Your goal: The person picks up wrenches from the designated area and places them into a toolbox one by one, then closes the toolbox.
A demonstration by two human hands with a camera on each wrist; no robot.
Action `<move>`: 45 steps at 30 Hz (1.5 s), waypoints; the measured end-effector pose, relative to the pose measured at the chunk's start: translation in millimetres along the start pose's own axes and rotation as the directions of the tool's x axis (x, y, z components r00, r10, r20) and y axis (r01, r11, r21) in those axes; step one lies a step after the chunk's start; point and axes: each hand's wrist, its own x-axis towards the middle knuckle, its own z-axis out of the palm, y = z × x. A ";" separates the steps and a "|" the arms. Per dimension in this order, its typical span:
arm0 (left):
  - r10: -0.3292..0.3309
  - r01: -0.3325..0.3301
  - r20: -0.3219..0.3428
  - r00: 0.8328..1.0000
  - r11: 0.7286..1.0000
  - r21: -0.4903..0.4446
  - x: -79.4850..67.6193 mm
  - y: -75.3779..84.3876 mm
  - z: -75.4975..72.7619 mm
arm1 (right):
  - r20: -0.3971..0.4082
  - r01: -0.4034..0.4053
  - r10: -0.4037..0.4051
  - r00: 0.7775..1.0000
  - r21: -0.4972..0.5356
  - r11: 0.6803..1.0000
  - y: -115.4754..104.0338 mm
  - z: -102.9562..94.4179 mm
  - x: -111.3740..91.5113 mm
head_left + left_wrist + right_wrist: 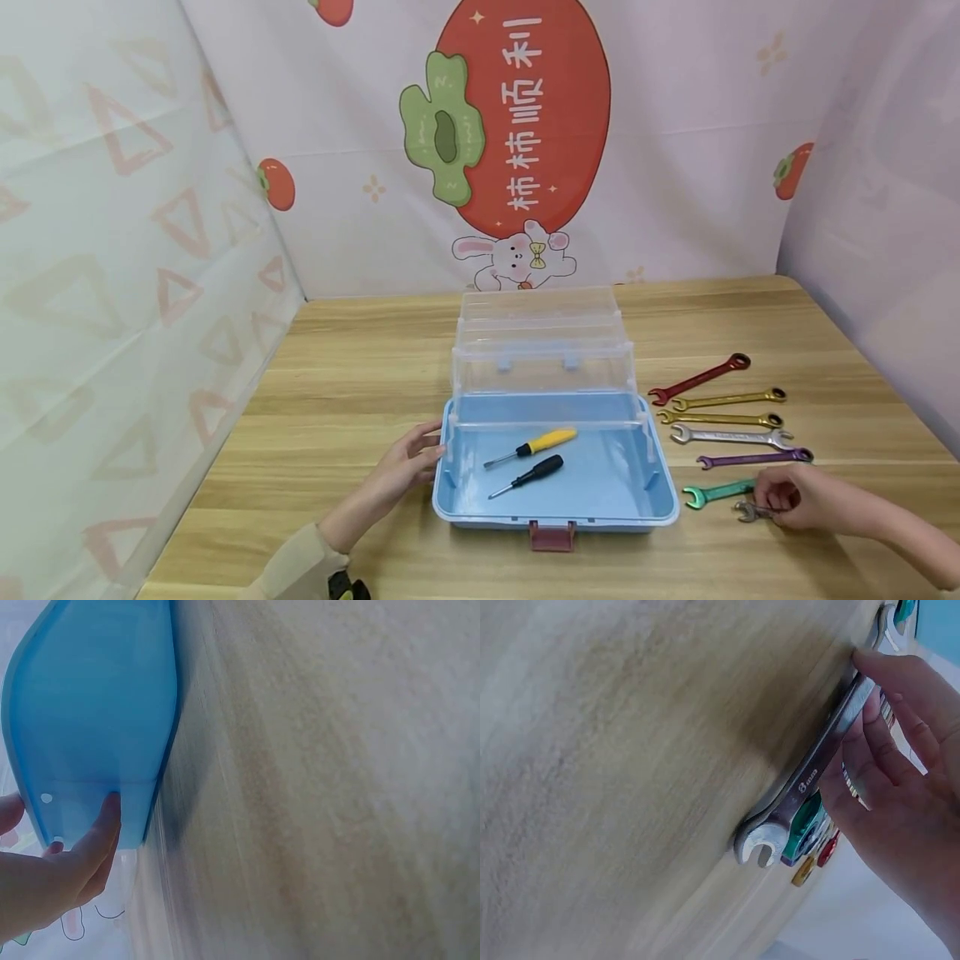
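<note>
A light-blue toolbox stands open in the middle of the table. My left hand rests on its left side, and the left wrist view has the fingers extended against the blue outer wall. Inside lie a yellow-handled screwdriver and a black-handled screwdriver. To the right, my right hand pinches a small silver open-end wrench by its shaft, low over the tabletop. Just behind that hand is a green wrench, its right end hidden by the fingers.
Behind the green wrench lie a purple wrench, a larger silver wrench, two gold wrenches and a red wrench. Clear folding trays rise from the toolbox's back. Patterned cloth hangs behind the table and along both sides.
</note>
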 end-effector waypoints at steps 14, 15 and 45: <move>0.004 -0.004 0.001 1.000 1.000 -0.005 -0.3 0.4 -0.6 | 0.008 -0.017 0.016 1.000 0.153 0.988 4.8 -7.3 -3.1; 0.005 -0.005 0.001 1.000 1.000 -0.006 -0.3 0.1 -0.8 | 0.005 -0.024 0.024 1.000 0.158 0.987 4.9 -7.9 -3.0; -0.008 0.008 -0.017 1.000 1.000 -0.004 -0.9 1.0 1.2 | -0.127 -0.180 0.164 0.978 -0.127 0.975 -54.3 -65.7 79.1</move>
